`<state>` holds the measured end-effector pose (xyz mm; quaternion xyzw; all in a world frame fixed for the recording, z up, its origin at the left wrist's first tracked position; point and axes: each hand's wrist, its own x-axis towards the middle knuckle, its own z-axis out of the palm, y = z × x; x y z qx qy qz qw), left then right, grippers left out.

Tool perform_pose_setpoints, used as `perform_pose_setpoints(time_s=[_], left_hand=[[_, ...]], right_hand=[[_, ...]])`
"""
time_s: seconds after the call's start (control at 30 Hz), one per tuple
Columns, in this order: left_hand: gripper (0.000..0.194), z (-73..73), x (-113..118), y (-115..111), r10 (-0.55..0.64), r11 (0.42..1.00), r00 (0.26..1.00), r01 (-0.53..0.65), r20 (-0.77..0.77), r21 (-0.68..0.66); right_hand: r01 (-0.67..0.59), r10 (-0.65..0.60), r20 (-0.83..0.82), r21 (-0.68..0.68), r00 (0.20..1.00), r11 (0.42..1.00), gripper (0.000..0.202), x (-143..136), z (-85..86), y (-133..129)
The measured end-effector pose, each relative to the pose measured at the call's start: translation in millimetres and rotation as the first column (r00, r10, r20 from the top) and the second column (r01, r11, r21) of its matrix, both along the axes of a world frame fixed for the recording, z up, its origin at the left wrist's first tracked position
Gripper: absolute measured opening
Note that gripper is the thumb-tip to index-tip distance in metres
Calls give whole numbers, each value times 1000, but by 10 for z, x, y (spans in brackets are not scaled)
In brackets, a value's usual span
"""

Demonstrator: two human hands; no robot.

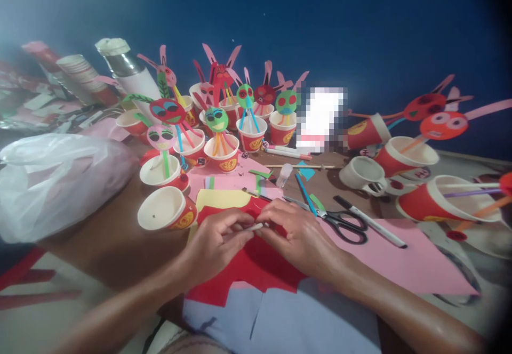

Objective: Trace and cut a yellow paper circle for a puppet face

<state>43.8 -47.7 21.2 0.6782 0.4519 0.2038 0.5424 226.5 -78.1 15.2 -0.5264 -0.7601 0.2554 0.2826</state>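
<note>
Both our left hand (218,236) and right hand (302,231) pinch a small white piece (256,227), the grip above red paper (252,266), while beyond it paper faces (216,119) top several cups (252,139) and, to its left, a bare cup (184,218) has none.

Wall (272,18): deep blue
Front cup (183,212): red outside, yellow emblem, off-white inside
Centre round face (216,120): green, blue eyelids, yellow mouth
Right round face (444,126): orange-red, pale eyes
Slim piece (256,227): whitish
Middle paper (264,263): plain red
Right paper (424,263): plain pink
Lowest sheet (316,316): pale grey-blue
Scissor handles (347,235): black
Marker (376,226): white, black ends
Mug (360,174): off-white
</note>
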Motion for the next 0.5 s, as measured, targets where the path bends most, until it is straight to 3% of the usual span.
perform_pose_setpoints(time_s=[0.13,0.23,0.5], left_hand=[[12,-73,52,8,128,991,992,-128,12,36],[13,-102,61,27,202,979,978,-199,58,-54],[15,-113,111,60,307,944,947,-291,97,-154]], right_hand=[[94,-99,-112,-47,989,994,20,-6,1,2],[135,-146,-173,-75,974,988,31,8,-12,19],[156,-155,-75,6,985,988,28,52,-14,47]])
